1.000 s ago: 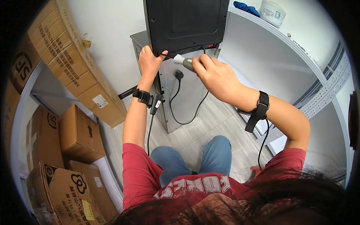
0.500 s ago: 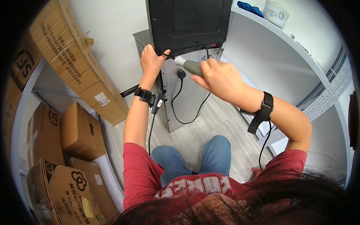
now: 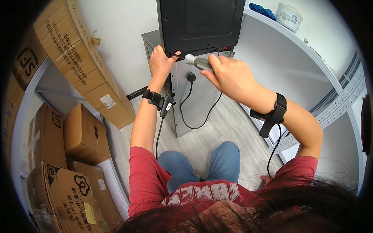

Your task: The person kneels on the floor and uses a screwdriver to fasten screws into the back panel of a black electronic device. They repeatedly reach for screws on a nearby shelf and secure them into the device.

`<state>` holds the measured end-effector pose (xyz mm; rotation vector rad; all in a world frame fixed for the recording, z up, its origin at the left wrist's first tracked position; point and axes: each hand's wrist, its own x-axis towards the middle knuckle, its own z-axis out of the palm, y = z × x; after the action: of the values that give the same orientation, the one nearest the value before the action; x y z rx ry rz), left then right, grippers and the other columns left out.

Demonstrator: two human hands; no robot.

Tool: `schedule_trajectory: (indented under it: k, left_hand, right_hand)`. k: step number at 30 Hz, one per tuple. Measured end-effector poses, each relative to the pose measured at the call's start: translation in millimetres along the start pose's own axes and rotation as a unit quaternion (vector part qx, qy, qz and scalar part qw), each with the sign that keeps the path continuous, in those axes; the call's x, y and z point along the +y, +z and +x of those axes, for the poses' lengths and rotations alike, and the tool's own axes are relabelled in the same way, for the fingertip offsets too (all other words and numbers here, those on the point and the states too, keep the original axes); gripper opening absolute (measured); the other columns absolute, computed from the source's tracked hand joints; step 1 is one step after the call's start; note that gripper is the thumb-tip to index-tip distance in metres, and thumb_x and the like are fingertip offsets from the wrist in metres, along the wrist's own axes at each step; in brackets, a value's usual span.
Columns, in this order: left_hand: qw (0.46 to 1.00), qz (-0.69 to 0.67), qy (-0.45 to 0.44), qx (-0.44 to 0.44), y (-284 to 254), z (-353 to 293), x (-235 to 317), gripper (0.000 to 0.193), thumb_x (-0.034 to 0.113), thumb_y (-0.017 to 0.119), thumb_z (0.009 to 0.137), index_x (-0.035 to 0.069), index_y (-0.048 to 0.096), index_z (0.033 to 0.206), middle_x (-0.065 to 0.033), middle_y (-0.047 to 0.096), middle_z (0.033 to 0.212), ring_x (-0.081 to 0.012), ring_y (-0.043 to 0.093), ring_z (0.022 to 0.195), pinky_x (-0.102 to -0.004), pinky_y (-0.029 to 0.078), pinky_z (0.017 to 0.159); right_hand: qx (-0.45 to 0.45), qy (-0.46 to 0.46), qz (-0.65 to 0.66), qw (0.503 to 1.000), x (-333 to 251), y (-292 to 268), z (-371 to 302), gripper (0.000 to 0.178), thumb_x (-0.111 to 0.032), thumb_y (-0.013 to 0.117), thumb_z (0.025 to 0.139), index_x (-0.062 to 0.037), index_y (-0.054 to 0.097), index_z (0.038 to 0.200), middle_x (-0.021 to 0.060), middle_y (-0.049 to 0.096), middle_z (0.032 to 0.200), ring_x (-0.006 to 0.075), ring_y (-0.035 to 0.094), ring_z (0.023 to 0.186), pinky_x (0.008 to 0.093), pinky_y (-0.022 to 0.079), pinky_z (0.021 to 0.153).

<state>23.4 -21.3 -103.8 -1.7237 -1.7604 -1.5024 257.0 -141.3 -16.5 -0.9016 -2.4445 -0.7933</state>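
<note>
My right hand [image 3: 229, 77] is closed round a screwdriver [image 3: 204, 64] with a grey handle and a white collar. Its dark shaft points left to the lower left corner of a black panel [image 3: 206, 27], where the tip is hard to make out. At that same corner my left hand [image 3: 160, 62] grips the panel's edge, thumb beside the shaft and fingers partly hidden behind the side. Below the panel is a grey metal cabinet [image 3: 180, 103], and a black power plug [image 3: 191, 77] with its looped cable hangs in front of it.
Tall cardboard boxes [image 3: 83, 66] lean along the left wall, with smaller boxes [image 3: 85, 136] on a shelf below. On the right, curved white shelving [image 3: 287, 50] holds a white tub [image 3: 289, 17] and a blue cloth [image 3: 262, 11]. Cables trail from both wrist straps.
The panel, cabinet and both hands sit slightly farther right in view. The screwdriver's handle has turned a little closer to level, and my right hand stays wrapped round it.
</note>
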Motion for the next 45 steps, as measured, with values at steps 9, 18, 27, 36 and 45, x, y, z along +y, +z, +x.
schedule_trajectory:
  k: [9,18,27,36,45]
  left_hand:
    - [1.000,0.007,0.002,-0.003,0,1,-2,0.055,0.046,0.079,0.071,0.000,0.052,0.088,-0.0124,0.059,0.086,-0.0323,0.059,0.089,-0.0420,0.050,0.073]
    - [1.000,0.007,-0.010,-0.013,1,0,0,0.055,0.045,0.078,0.072,0.000,0.052,0.091,-0.0134,0.059,0.089,-0.0332,0.058,0.092,-0.0427,0.049,0.076]
    - [0.989,-0.105,0.102,-0.017,-17,1,-31,0.040,0.033,0.067,0.082,0.002,0.061,0.107,-0.0136,0.061,0.095,-0.0317,0.060,0.092,-0.0402,0.049,0.077]
    - [0.977,0.122,0.175,0.020,-43,5,-2,0.023,0.023,0.068,0.079,0.002,0.066,0.088,-0.0098,0.060,0.080,-0.0278,0.061,0.081,-0.0394,0.051,0.065]
    - [0.970,0.188,0.154,0.008,-39,3,8,0.021,0.021,0.068,0.076,0.002,0.060,0.076,-0.0123,0.060,0.078,-0.0305,0.061,0.077,-0.0415,0.051,0.065]
  right_hand:
    - [0.015,-0.052,0.027,0.998,-9,3,-4,0.030,-0.019,0.067,0.084,-0.0082,0.048,0.106,0.0123,0.050,0.090,0.0266,0.060,0.054,0.0357,0.047,0.045]
    - [-0.113,0.102,0.131,0.980,-24,6,-1,0.031,-0.028,0.057,0.092,0.0018,0.052,0.085,0.0176,0.059,0.062,0.0366,0.059,0.051,0.0447,0.047,0.049]
    - [-0.062,0.128,0.139,0.980,-16,11,-4,0.032,-0.031,0.057,0.093,0.0014,0.053,0.093,0.0199,0.058,0.083,0.0381,0.061,0.064,0.0449,0.051,0.057]
    - [-0.016,0.032,0.155,0.987,-11,9,-8,0.038,-0.018,0.067,0.084,-0.0023,0.042,0.108,0.0153,0.052,0.082,0.0363,0.060,0.064,0.0434,0.049,0.054]
    - [-0.004,0.074,0.133,0.988,-9,7,-10,0.025,-0.025,0.053,0.096,-0.0035,0.044,0.103,0.0157,0.057,0.067,0.0357,0.058,0.057,0.0428,0.047,0.051]
